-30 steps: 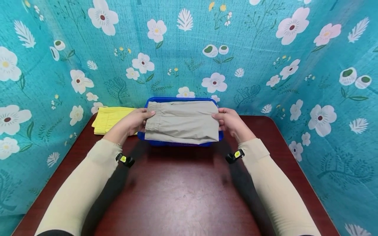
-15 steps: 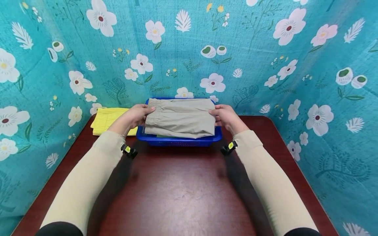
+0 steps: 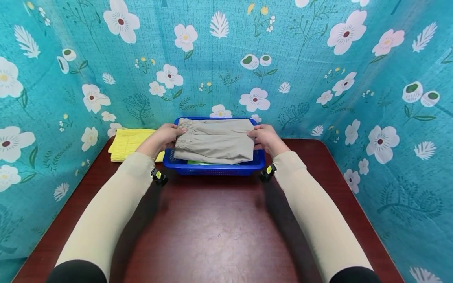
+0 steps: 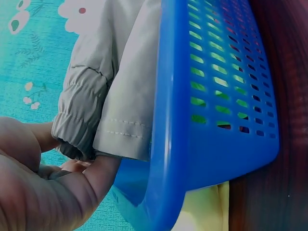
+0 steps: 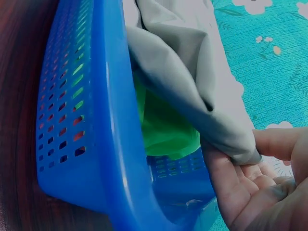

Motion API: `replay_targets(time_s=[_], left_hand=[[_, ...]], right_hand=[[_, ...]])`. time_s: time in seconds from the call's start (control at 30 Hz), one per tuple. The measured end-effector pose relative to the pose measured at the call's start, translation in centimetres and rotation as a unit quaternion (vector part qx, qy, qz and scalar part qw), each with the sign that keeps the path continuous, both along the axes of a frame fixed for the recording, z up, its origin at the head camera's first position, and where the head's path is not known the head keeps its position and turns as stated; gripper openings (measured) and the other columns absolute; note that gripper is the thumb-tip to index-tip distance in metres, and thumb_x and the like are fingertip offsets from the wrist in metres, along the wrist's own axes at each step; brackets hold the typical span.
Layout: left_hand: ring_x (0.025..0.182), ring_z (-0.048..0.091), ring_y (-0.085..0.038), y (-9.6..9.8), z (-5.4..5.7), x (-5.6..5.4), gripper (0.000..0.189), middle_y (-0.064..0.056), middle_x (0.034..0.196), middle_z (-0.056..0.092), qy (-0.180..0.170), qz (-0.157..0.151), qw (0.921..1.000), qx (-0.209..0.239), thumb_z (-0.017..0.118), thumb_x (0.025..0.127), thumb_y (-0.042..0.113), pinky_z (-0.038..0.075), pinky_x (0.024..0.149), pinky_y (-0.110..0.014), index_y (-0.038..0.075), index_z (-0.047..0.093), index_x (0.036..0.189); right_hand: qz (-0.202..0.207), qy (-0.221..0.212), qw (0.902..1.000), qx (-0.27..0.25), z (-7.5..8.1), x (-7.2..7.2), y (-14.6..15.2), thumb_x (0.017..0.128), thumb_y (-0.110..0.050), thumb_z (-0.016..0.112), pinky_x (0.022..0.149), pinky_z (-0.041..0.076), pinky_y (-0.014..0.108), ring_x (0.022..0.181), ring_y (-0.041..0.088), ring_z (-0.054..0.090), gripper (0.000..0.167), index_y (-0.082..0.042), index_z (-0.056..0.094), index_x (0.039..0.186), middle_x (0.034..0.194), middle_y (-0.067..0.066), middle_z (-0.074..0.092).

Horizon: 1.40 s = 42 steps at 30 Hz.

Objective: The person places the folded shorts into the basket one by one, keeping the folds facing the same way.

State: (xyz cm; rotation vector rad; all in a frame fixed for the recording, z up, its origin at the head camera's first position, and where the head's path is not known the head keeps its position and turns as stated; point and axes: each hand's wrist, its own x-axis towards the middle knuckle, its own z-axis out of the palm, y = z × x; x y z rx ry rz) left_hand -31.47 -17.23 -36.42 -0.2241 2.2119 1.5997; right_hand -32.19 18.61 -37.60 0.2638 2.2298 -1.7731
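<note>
Folded beige trousers (image 3: pixel 216 139) with a gathered elastic waistband are held flat over a blue plastic basket (image 3: pixel 212 169) at the back of the table. My left hand (image 3: pixel 166 136) grips the waistband end, thumb on top and fingers beneath. At the opposite end my right hand (image 3: pixel 264 138) pinches the folded edge between thumb and fingers. In the left wrist view the trousers' hem (image 4: pixel 125 137) lies just inside the basket rim (image 4: pixel 171 110). Beneath the trousers, the right wrist view shows a bright green cloth (image 5: pixel 166 127) inside the basket.
A folded yellow garment (image 3: pixel 132 143) with an elastic band lies left of the basket, partly behind my left forearm. The dark red wooden table (image 3: pixel 212 228) extends in front. A blue flowered cloth (image 3: pixel 212 59) hangs behind and along both sides.
Both hands have brought the trousers lower into the basket's opening, and the right hand has shifted slightly left. More of the basket's front rim and a strip of green now show.
</note>
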Motion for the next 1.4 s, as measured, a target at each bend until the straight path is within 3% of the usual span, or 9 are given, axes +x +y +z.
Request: replay_targets(time_s=[0.2, 0.53, 0.63, 0.77, 0.83, 0.9, 1.13, 1.4], left_hand=[[0.084, 0.064, -0.014, 0.5, -0.4, -0.3, 0.048, -0.007, 0.108, 0.061, 0.011, 0.008, 0.9995, -0.028, 0.049, 0.109, 0.029, 0.056, 0.076, -0.033, 0.000, 0.045, 0.147], [0.078, 0.061, -0.014, 1.4, -0.9, 0.1, 0.038, -0.010, 0.107, 0.059, 0.031, 0.028, 0.9975, -0.056, 0.050, 0.109, 0.024, 0.054, 0.069, -0.031, -0.002, 0.050, 0.137], [0.089, 0.060, -0.018, 1.7, -0.8, 0.2, 0.045, -0.015, 0.122, 0.057, 0.038, 0.029, 0.9958, -0.079, 0.050, 0.109, 0.024, 0.055, 0.078, -0.037, -0.002, 0.045, 0.145], [0.119, 0.057, -0.029, 2.0, -0.6, 0.2, 0.057, -0.021, 0.148, 0.045, 0.046, 0.023, 0.9929, -0.108, 0.048, 0.110, 0.024, 0.052, 0.101, -0.049, 0.000, 0.030, 0.158], [0.128, 0.054, -0.032, 2.2, -0.5, 0.1, 0.058, -0.022, 0.153, 0.042, 0.047, 0.017, 0.9912, -0.123, 0.047, 0.110, 0.023, 0.049, 0.106, -0.051, -0.001, 0.027, 0.159], [0.127, 0.054, -0.033, 2.4, -0.5, -0.1, 0.057, -0.022, 0.151, 0.043, 0.047, 0.012, 0.9893, -0.137, 0.047, 0.109, 0.022, 0.051, 0.103, -0.051, -0.001, 0.029, 0.158], [0.096, 0.059, -0.025, 2.9, -0.3, -0.1, 0.045, -0.019, 0.128, 0.054, 0.060, 0.009, 0.9838, -0.169, 0.052, 0.105, 0.021, 0.055, 0.071, -0.038, -0.004, 0.046, 0.143], [0.108, 0.057, -0.031, 2.9, -0.3, 0.2, 0.056, -0.024, 0.141, 0.051, 0.072, -0.007, 0.9775, -0.198, 0.058, 0.099, 0.017, 0.056, 0.073, -0.039, -0.008, 0.042, 0.147]], right_hand=[[-0.009, -0.003, 0.9999, 0.013, -0.2, -0.3, -0.5, 0.101, -0.013, 0.064, 0.093, 0.057, 0.051, 0.120, 0.035, 0.064, 0.046, -0.004, 0.048, 0.142, 0.138, 0.018, 0.057], [-0.024, -0.005, 0.9970, 0.073, -0.4, 0.1, -1.5, 0.101, -0.015, 0.064, 0.093, 0.057, 0.050, 0.112, 0.030, 0.062, 0.035, -0.005, 0.053, 0.132, 0.134, 0.015, 0.056], [-0.027, -0.005, 0.9955, 0.091, -0.4, 0.0, -1.8, 0.101, -0.014, 0.064, 0.092, 0.058, 0.050, 0.112, 0.030, 0.062, 0.035, -0.006, 0.052, 0.133, 0.134, 0.015, 0.056], [-0.032, 0.001, 0.9923, 0.120, -0.3, -0.2, -2.1, 0.100, -0.014, 0.064, 0.088, 0.059, 0.049, 0.112, 0.031, 0.062, 0.037, -0.007, 0.053, 0.135, 0.134, 0.015, 0.056], [-0.030, 0.008, 0.9899, 0.138, -0.2, -0.2, -2.3, 0.100, -0.014, 0.064, 0.083, 0.061, 0.047, 0.111, 0.031, 0.062, 0.037, -0.007, 0.053, 0.134, 0.134, 0.015, 0.056], [-0.022, 0.019, 0.9872, 0.157, -0.1, 0.0, -2.4, 0.099, -0.013, 0.064, 0.077, 0.062, 0.044, 0.110, 0.031, 0.063, 0.038, -0.005, 0.054, 0.134, 0.133, 0.016, 0.057], [0.004, 0.047, 0.9760, 0.212, 0.1, 0.5, -2.7, 0.096, -0.015, 0.063, 0.062, 0.058, 0.035, 0.098, 0.027, 0.062, 0.041, -0.005, 0.054, 0.135, 0.128, 0.014, 0.059], [0.024, 0.070, 0.9585, 0.275, -0.5, 0.7, -3.0, 0.092, -0.010, 0.059, 0.051, 0.050, 0.031, 0.081, 0.029, 0.061, 0.027, -0.003, 0.059, 0.118, 0.110, 0.015, 0.061]])
